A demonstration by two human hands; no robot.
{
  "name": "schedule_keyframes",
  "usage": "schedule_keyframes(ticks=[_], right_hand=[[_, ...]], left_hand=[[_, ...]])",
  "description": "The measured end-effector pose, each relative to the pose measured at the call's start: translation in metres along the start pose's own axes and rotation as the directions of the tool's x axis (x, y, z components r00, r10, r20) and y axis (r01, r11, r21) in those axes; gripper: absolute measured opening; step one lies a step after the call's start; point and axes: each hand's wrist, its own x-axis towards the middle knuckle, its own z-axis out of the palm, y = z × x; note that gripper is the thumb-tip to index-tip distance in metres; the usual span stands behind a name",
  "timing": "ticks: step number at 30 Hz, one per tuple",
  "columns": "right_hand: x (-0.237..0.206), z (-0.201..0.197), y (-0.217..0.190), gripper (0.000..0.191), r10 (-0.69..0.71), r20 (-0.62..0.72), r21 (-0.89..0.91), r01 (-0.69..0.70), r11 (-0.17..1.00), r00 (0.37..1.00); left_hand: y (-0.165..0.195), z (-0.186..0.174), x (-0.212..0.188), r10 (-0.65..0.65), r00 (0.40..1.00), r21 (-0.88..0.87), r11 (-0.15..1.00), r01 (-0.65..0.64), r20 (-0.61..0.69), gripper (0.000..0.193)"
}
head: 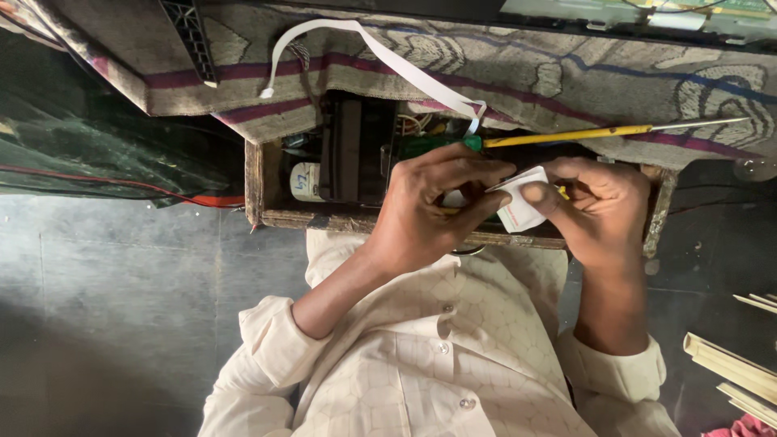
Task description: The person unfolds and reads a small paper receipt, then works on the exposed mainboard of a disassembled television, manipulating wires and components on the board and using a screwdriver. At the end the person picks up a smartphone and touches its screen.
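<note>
Both hands meet over the front edge of a shallow wooden box (271,217), fingers curled and pinching one small white piece of paper or tape (518,206) between them. The left hand (425,206) grips its near side with thumb and fingertips closed on it, while the right hand (595,206) holds the far side, thumb laid flat across the white face. What lies under the piece cannot be told, though a sliver of yellow shows just beside the right thumb. Directly behind the hands, inside the box, sits a black plastic part (356,150) with a small white cylinder (305,181) to its left and a tangle of thin wires beyond — all partly hidden by the knuckles. A screwdriver with a green collar and yellow shaft (566,136) lies across the box's back edge, its metal tip pointing to the right. A flat white ribbon cable (356,40) loops from the box up over a worn patterned cloth (566,73) covering the surface behind. The person's cream patterned shirt (437,348) fills the foreground — sleeves at the wrists. Pale wooden strips (728,364) lie on the dark floor at the right.
</note>
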Motion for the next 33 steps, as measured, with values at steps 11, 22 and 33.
schedule_keyframes(ticks=[11, 22, 33], right_hand=[[0.0, -0.003, 0.001, 0.025, 0.014, -0.018, 0.009, -0.014, 1.0, 1.0], [0.0, -0.005, 0.004, 0.017, -0.014, -0.018, 0.034, 0.015, 0.999, 1.0], [0.001, -0.008, 0.007, 0.014, -0.009, -0.034, 0.016, 0.01, 1.0, 0.999]], left_hand=[[-0.006, -0.001, 0.001, -0.08, 0.995, -0.046, 0.996, 0.082, 0.056, 0.02], [-0.01, 0.0, 0.003, -0.084, 0.994, -0.048, 0.995, 0.087, 0.07, 0.021], [-0.008, 0.0, 0.006, -0.075, 0.995, -0.013, 0.997, 0.076, 0.067, 0.018]])
